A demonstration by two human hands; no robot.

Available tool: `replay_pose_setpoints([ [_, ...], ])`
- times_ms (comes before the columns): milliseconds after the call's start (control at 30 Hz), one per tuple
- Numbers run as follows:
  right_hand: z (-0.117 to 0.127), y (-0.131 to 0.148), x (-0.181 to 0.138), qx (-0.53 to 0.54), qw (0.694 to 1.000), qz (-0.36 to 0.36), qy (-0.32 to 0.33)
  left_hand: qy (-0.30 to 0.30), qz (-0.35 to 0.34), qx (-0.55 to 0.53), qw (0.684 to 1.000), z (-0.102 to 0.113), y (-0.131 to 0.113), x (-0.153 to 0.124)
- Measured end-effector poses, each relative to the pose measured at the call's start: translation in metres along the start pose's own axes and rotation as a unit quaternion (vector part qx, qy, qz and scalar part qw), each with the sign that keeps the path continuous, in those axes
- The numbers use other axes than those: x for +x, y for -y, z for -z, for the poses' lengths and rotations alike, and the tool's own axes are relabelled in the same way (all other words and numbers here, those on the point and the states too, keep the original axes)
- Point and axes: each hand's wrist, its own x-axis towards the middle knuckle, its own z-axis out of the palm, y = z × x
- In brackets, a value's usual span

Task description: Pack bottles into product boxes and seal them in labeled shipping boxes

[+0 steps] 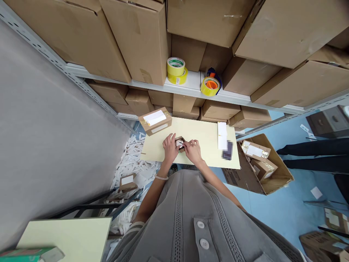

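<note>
A small brown cardboard box (180,142) with a shiny wrapped item in it sits on the pale yellow table (204,136). My left hand (170,147) curls round the box's left side. My right hand (192,149) pinches at its right edge, fingers bent onto the box. A larger taped box with a white label (155,120) stands at the table's back left corner. White label strips (222,135) lie at the table's right side, beside a blurred dark item (227,150).
Yellow tape rolls (176,70) and a tape dispenser (210,84) sit on the shelf among big cartons. An open carton of small parcels (260,163) stands on the blue floor at right. Paper scraps (131,163) litter the floor at left. Another person's legs (313,154) at far right.
</note>
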Motion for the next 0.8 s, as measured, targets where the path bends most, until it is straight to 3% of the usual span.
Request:
replay_pose_setpoints([
  [133,0.006,-0.004,0.002,-0.001,1.000,0.006,0.025,0.012,0.025,-0.006,1.000,-0.002,0.003,-0.002],
  [367,0.021,-0.026,0.003,0.045,0.993,0.048,0.103,0.055,-0.021,-0.032,0.998,0.002,0.005,-0.004],
  [600,0.008,-0.034,0.012,0.020,0.994,0.021,0.106,0.074,-0.022,-0.035,0.996,0.008,0.000,-0.007],
  [700,-0.003,-0.036,0.018,0.044,0.994,0.016,0.103,0.054,0.006,-0.050,0.997,0.012,0.002,-0.008],
  [800,-0.014,-0.040,0.018,0.101,0.991,-0.002,0.083,0.000,0.086,-0.085,0.993,0.015,0.013,-0.009],
])
